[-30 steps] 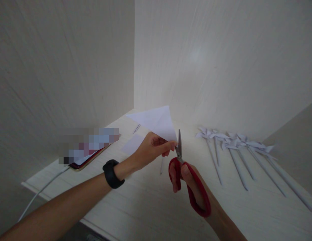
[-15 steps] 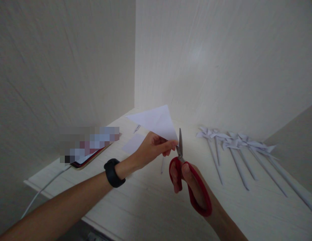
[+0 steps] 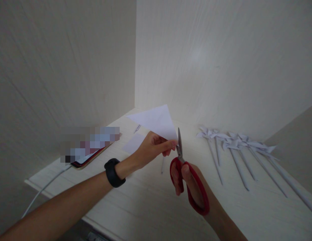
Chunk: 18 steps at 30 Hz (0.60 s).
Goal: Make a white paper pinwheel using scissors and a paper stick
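My left hand (image 3: 154, 149), with a black band on its wrist, pinches the lower right corner of a white paper triangle (image 3: 158, 120) above the desk. Red-handled scissors (image 3: 180, 157) are in my right hand (image 3: 193, 177), its thumb and fingers through the loops. Their blades point up, slightly apart, at the paper's right edge close to my left fingertips. How far the blades have cut into the paper is hard to see. Below my left hand a thin pen-like stick (image 3: 162, 165) lies on the desk, partly hidden.
Several white paper pinwheels (image 3: 236, 142) on rolled sticks lie at the right of the white desk (image 3: 145, 207). A phone (image 3: 92, 155) with a white cable (image 3: 42, 189) is at the left. A small paper piece (image 3: 133, 143) and a thin tool (image 3: 137, 128) lie behind my left wrist. Walls enclose the desk.
The scissors' blades have closed a little at the paper's edge, the handles drawing nearer together. My left hand and the paper stay almost where they were.
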### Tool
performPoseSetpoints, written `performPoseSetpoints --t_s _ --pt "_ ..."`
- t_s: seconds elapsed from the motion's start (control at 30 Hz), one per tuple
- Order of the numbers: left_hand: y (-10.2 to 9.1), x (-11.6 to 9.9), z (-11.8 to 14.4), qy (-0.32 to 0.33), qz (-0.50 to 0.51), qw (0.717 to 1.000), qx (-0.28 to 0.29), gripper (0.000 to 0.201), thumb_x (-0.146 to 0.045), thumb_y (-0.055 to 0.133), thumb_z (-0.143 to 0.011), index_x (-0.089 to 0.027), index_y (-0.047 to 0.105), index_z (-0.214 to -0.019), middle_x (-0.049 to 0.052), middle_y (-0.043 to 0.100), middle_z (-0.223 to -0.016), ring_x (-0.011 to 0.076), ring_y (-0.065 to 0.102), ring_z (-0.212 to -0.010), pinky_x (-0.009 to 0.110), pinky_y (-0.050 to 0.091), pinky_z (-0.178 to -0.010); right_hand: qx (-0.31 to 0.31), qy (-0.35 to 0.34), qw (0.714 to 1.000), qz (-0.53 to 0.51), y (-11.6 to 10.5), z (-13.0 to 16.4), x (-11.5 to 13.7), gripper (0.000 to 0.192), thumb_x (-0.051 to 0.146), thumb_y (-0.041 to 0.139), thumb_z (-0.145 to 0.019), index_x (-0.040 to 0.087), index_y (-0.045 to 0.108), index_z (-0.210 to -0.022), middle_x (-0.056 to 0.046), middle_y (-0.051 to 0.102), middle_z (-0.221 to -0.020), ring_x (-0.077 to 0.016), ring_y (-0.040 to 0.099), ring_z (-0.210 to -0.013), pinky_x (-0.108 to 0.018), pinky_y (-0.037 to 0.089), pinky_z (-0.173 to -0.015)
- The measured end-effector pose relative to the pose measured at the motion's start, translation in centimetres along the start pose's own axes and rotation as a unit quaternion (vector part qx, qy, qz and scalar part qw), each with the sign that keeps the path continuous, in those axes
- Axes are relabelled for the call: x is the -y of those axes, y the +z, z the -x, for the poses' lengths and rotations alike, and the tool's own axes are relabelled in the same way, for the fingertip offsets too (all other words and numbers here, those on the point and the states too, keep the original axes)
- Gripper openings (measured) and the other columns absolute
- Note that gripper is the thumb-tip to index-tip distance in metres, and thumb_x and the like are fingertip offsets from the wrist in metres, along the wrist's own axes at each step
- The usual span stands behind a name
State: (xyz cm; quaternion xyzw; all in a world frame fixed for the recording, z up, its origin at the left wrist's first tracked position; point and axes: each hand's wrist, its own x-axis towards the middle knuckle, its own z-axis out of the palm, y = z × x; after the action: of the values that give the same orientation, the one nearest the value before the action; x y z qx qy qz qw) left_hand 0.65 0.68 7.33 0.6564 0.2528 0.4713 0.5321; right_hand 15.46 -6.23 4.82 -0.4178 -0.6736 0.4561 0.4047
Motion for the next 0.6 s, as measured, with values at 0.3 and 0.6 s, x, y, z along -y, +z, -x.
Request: performPoseSetpoints --t_s 0.3,0.6 --pt "-0.19 0.31 0.06 0.015 0.011 1.0 -0.006 0.04 -0.05 0.063 -0.075 -0.011 0.064 -0.065 0.0 0.053 -0.049 0.0072 0.047 -0.046 0.02 0.04 -0.048 -0.011 -0.004 1.0 0.023 -0.03 0.08 0.04 0.063 0.078 0.029 -0.078 0.019 0.045 -0.065 0.001 0.045 -0.044 -0.0094 0.039 -0.04 -0.024 0.028 -0.042" --pt "-0.1 0.11 -0.01 0.004 0.011 1.0 -0.013 0.041 -0.05 0.066 -0.072 -0.011 0.061 -0.06 -0.001 0.052 -0.049 0.0064 0.045 -0.045 0.02 0.037 -0.046 -0.002 0.011 1.0 0.018 -0.12 0.03 0.31 0.064 0.08 0.029 -0.077 0.02 0.044 -0.062 0.001 0.044 -0.044 -0.0094 0.04 -0.04 -0.024 0.029 -0.042"
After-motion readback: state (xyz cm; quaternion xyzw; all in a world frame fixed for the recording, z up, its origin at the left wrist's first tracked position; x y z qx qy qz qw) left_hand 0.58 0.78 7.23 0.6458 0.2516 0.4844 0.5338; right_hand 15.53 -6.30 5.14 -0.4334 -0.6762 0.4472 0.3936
